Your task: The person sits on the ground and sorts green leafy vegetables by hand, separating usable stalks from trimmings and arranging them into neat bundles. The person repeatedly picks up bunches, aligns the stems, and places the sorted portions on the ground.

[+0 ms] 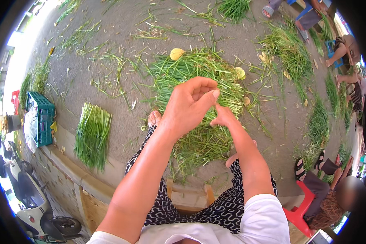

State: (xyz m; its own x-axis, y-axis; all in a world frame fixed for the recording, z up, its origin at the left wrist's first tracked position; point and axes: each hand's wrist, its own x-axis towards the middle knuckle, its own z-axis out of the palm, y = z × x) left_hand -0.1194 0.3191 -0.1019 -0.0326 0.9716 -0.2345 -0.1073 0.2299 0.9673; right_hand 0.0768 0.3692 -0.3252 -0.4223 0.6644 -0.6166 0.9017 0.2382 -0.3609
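Observation:
My left hand [192, 102] is raised above a large spread pile of long, thin green stalks [177, 73] that look like garlic chives. Its fingers curl towards the thumb; whether a thin stalk sits between the tips is too small to tell. Close by, my right hand [225, 116] has its index finger beside the left thumb tip and its own thumb apart. Nothing shows in that hand, though its other fingers are hidden. Looser, tangled trimmings [201, 146] lie below both hands, between my feet. On my left, an evenly stacked bundle of chives [93, 135] rests on the ground.
A green plastic crate [45, 119] with a clear bag [31, 128] stands at left by the kerb [79, 174]. A scooter [33, 201] is parked beyond. At right, several people sit near more chive heaps [288, 55], one on a red plastic stool [300, 210]. Yellow leaves [177, 54] dot the piles.

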